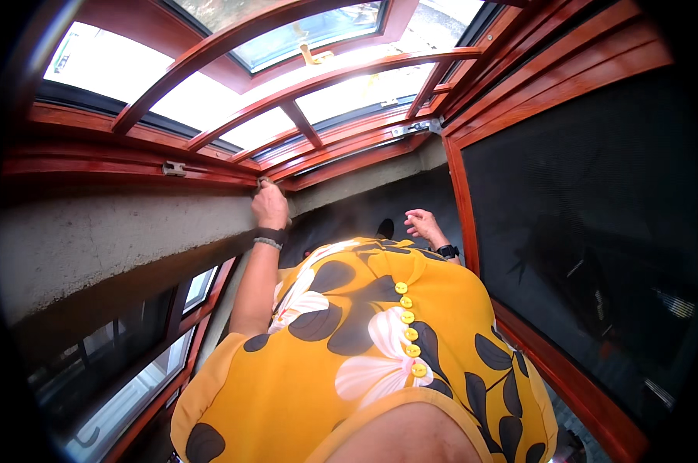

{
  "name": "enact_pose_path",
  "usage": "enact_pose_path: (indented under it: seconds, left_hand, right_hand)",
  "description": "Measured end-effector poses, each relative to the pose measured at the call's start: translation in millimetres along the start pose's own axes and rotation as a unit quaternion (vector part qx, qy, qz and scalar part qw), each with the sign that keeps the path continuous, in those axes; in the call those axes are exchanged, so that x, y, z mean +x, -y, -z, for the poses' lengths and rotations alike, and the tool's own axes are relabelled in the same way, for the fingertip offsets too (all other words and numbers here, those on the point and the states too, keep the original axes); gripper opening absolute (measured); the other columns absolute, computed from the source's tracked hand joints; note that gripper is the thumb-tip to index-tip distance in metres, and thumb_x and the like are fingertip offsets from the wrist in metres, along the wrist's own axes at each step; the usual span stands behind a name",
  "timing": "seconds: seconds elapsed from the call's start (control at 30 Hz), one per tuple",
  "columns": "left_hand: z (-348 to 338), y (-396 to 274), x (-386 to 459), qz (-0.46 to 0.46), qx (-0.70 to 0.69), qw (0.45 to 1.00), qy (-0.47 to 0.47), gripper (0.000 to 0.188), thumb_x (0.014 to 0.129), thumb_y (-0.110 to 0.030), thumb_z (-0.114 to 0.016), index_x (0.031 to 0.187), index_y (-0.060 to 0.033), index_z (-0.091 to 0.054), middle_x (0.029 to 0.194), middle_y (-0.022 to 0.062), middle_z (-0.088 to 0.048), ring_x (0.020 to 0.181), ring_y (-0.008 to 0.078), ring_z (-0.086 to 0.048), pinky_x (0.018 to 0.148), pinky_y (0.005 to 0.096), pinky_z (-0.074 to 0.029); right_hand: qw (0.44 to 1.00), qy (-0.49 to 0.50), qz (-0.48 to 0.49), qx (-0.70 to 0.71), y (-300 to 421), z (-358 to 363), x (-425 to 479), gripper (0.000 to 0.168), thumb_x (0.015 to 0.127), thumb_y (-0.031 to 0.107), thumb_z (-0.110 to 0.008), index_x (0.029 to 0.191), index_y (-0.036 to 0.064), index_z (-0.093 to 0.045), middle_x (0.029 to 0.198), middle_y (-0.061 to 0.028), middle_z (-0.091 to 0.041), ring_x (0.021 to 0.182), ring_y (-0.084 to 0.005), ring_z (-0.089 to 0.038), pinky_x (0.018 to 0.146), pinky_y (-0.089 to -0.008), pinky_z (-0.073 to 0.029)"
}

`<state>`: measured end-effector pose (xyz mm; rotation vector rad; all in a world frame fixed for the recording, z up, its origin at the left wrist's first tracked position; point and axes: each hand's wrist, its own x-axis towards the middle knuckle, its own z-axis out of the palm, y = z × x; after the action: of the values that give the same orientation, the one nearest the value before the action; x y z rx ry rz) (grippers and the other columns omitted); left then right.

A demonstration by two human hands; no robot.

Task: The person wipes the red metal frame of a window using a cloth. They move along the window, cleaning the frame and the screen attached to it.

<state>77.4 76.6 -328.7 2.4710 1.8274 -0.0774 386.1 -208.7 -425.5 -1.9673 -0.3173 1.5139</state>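
My left hand [269, 205] is raised to the lower corner of a reddish-brown wooden window frame [210, 169]. Its fingers are closed around a greyish-brown item [263, 180], mostly hidden by the hand; it looks like a cloth, pressed against the frame's corner. A black band and a grey beaded bracelet circle that wrist. Lower and to the right, my right hand [423, 224] hangs in front of my body, fingers loosely curled and apart, with nothing seen in it. A dark watch [447, 252] is on the right wrist.
Curved wooden bars [331, 75] cross the window, with a yellow handle [307, 55] beyond them. A mesh screen panel [580, 231] in a wooden frame stands close on my right. A rough concrete sill [123, 243] runs along the left. Metal hinge hardware [415, 128] sits at the frame's right corner.
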Motion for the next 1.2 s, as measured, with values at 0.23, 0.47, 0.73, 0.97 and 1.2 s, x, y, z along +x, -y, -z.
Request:
enact_pose_path:
  seconds: [0.23, 0.47, 0.73, 0.97, 1.2]
  left_hand:
    - [29.3, -6.2, -4.8, -0.011, -0.126, 0.989, -0.076, 0.011, 0.091, -0.016, -0.058, 0.093, -0.0071, -0.064, 0.084, 0.0242, -0.069, 0.079, 0.0433, -0.068, 0.069, 0.0529, -0.054]
    - [-10.1, 0.0, 20.8, 0.0, -0.145, 0.988, -0.06, 0.028, 0.096, -0.027, -0.052, 0.083, -0.0063, -0.066, 0.077, 0.0249, -0.068, 0.08, 0.0456, -0.067, 0.07, 0.0532, -0.053]
    - [-23.8, -81.5, 40.5, -0.205, -0.083, 0.973, -0.071, 0.01, 0.089, -0.015, -0.061, 0.096, -0.0081, -0.064, 0.074, 0.0116, -0.067, 0.068, 0.0311, -0.067, 0.058, 0.0428, -0.053]
    - [-50.1, -191.9, 60.8, -0.362, -0.201, 0.904, -0.104, 0.012, 0.088, -0.015, -0.064, 0.097, -0.0105, -0.06, 0.072, 0.0134, -0.064, 0.067, 0.0348, -0.066, 0.06, 0.0461, -0.052]
    - [-12.3, -244.3, 70.3, -0.287, -0.254, 0.923, -0.032, 0.021, 0.087, -0.031, -0.067, 0.099, -0.0153, -0.074, 0.078, 0.013, -0.07, 0.073, 0.032, -0.069, 0.065, 0.0402, -0.055]
  right_hand:
    - [0.997, -0.049, -0.008, 0.056, -33.4, 21.6, 1.4, 0.028, 0.099, 0.021, -0.055, 0.123, 0.008, -0.062, 0.101, -0.0064, -0.071, 0.068, -0.0118, -0.067, 0.056, -0.0243, -0.052]
    - [0.995, -0.068, -0.021, 0.076, -48.8, 26.0, -6.5, 0.029, 0.098, 0.022, -0.056, 0.122, 0.008, -0.063, 0.1, -0.0061, -0.071, 0.067, -0.0106, -0.066, 0.055, -0.0233, -0.051]
    - [0.995, -0.071, -0.02, 0.07, -48.6, 9.4, -12.9, 0.029, 0.095, 0.022, -0.058, 0.12, 0.007, -0.064, 0.097, -0.0055, -0.071, 0.065, -0.0103, -0.065, 0.054, -0.0238, -0.051]
    - [0.991, -0.11, -0.034, 0.074, -78.7, 14.4, -36.1, 0.03, 0.098, 0.023, -0.057, 0.122, 0.007, -0.062, 0.101, -0.0056, -0.07, 0.07, -0.0104, -0.065, 0.058, -0.0238, -0.051]
    - [0.969, -0.159, -0.035, 0.184, -133.4, 11.5, -47.9, 0.03, 0.097, 0.022, -0.059, 0.123, 0.007, -0.062, 0.1, -0.0042, -0.07, 0.066, -0.009, -0.062, 0.056, -0.0233, -0.049]
